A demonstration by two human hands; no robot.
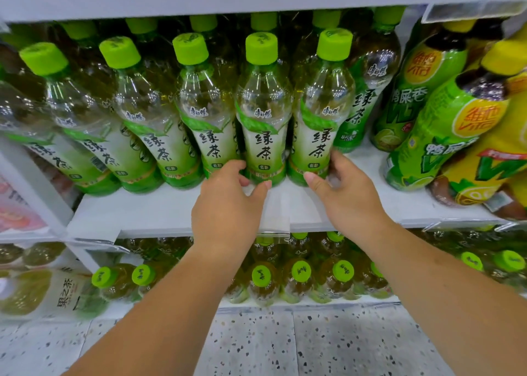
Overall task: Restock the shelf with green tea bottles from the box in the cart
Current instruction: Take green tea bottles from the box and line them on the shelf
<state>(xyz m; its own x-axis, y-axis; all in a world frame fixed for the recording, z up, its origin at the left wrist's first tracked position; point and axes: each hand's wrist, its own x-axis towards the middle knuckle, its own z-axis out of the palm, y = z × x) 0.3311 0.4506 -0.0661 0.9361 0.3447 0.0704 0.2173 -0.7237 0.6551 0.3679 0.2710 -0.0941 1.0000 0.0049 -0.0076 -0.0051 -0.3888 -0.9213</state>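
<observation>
Head view: I counted five green tea bottles with whole caps in the front row of the white shelf, and a sixth was cut off at the left edge. Six more green caps showed in the row behind them.

My left hand gripped the base of the fourth bottle. Its fingers were curled round the bottle's left side, and its thumb lay across the front, low down.

My right hand gripped the base of the fifth bottle, the last of the front row. Its fingers wrapped the right side and its thumb pressed the front. Both bottles stood upright on the shelf, just beside each other.

To the right stood two green-labelled lime drinks with yellow caps, and a yellow-labelled bottle touched them.

On the lower shelf I could clearly count seven green caps from above. Below that lay the speckled floor.
</observation>
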